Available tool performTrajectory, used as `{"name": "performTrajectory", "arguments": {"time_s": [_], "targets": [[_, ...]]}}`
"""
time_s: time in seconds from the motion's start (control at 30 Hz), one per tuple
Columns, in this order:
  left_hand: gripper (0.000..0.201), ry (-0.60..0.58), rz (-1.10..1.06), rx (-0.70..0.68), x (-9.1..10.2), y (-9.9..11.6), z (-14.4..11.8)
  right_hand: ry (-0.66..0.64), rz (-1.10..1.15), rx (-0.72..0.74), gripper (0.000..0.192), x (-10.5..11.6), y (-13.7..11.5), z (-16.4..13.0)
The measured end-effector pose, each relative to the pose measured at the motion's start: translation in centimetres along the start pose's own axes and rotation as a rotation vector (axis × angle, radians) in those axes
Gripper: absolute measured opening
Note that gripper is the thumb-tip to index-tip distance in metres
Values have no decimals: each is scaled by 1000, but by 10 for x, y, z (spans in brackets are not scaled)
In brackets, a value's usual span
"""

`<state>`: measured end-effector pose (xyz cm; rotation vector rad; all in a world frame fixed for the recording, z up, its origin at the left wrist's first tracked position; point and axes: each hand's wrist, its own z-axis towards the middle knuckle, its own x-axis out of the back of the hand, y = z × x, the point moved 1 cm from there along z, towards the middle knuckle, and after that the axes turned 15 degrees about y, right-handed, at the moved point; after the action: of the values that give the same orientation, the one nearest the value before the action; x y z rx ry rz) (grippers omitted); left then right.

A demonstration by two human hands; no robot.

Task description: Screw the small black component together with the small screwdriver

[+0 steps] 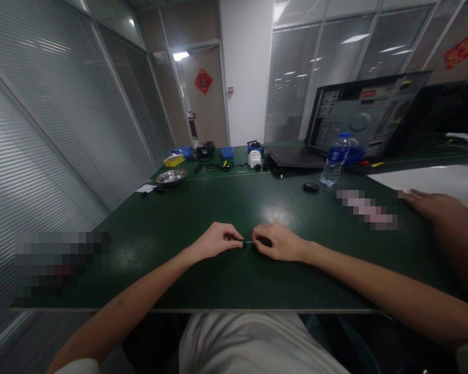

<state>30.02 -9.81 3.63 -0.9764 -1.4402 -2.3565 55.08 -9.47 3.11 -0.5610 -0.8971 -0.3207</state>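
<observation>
Near the middle of the green table (203, 208), my left hand (214, 241) is closed in a pinch, thumb against fingers. At its fingertips shows a small dark piece (244, 243), too small to name. A thin pale sliver (249, 242) bridges the short gap to my right hand (278, 241), which is also closed, its thumb and fingertips pinched together. What the right fingers grip is mostly hidden behind them. Both hands are low over the tabletop, fingertips facing each other. I cannot tell whether the dark piece and the sliver are one item.
A metal bowl (171, 177) and a yellow tray (173, 160) stand back left. Toward the right are a black mouse (311, 187), a water bottle (335, 160) and an open computer case (362, 117). Another person's hand (432, 203) rests beside a white sheet (437, 182).
</observation>
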Motion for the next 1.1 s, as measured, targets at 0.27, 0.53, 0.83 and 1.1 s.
{"name": "performTrajectory", "arguments": {"time_s": [0.27, 0.53, 0.83, 1.1], "targets": [[20, 26, -76, 49, -1, -5, 0, 12, 12, -3, 13, -4, 0, -1], [17, 55, -73, 62, -1, -1, -1, 10, -18, 14, 15, -2, -6, -1], [17, 120, -96, 95, -5, -6, 0, 19, -32, -20, 15, -6, -3, -2], [16, 128, -112, 63, -7, -3, 2, 1, -74, 3, 15, -7, -6, 1]]}}
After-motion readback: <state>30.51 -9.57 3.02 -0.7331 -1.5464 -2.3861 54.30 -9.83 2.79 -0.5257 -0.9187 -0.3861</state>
